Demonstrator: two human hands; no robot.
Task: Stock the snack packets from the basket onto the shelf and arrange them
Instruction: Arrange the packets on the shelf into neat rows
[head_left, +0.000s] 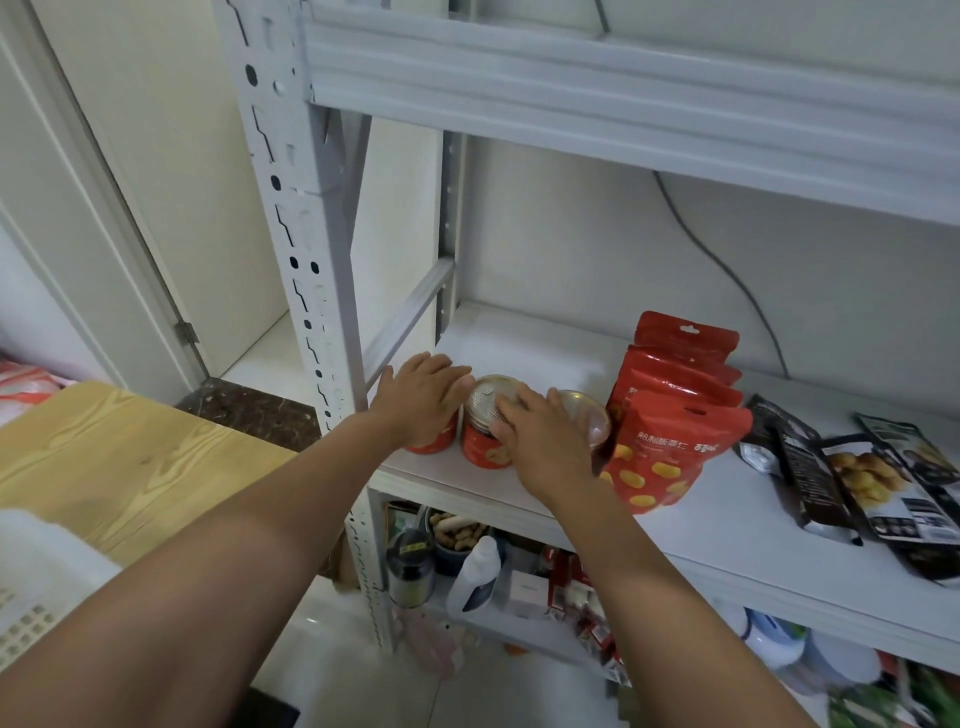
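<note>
left hand (423, 397): fingers straight and together, laid flat over the top of the left red can (435, 442), not curled round it.
right hand (545, 441): spread open, fingers resting on the metal lid of the middle red can (482, 448), palm against the right can (593, 415); nothing gripped.
cans: three in a row, close together, near the front left of the white shelf (727, 525).
red pouches (670, 447): standing in a stack, just right of the cans.
black packets (857, 478): lying overlapped, further right on the same shelf.
basket (31, 597): white, lower left, on a wooden table (130, 457).
</note>
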